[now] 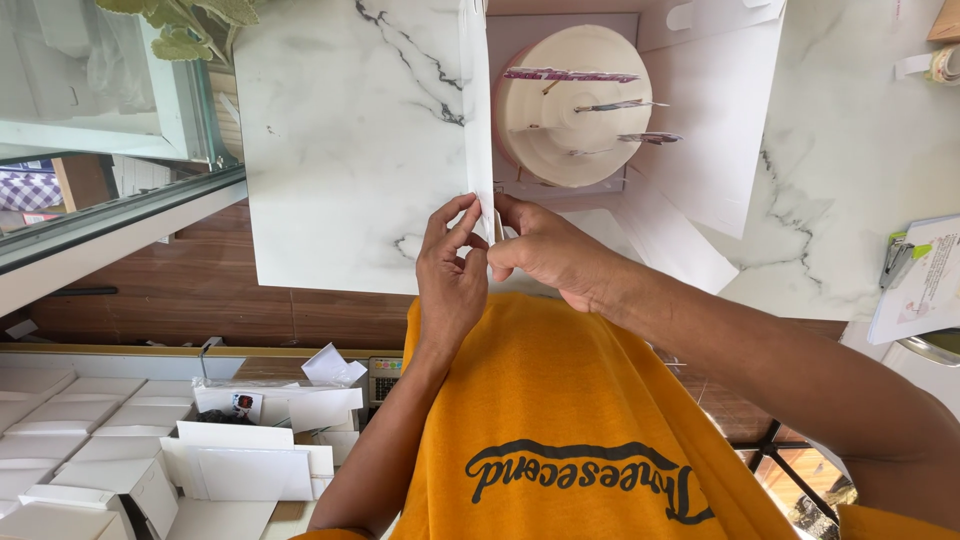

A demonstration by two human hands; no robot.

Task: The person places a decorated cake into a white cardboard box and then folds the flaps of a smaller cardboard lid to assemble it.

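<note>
Both hands pinch near edge of upright white box panel (478,110); left hand (450,270) fingers closed on flap, right hand (545,250) gripping opposite face, steadying it; white cake (570,105) sits inside open box on marble tabletop (340,150).

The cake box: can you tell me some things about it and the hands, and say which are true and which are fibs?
1. Both hands, left hand and right hand, pinch the upright white box wall. True.
2. The cake is chocolate brown. False: it is cream white.
3. The cake has toppers stuck in it. True.
4. The counter is plain wood. False: it is white marble with grey veins.
</note>
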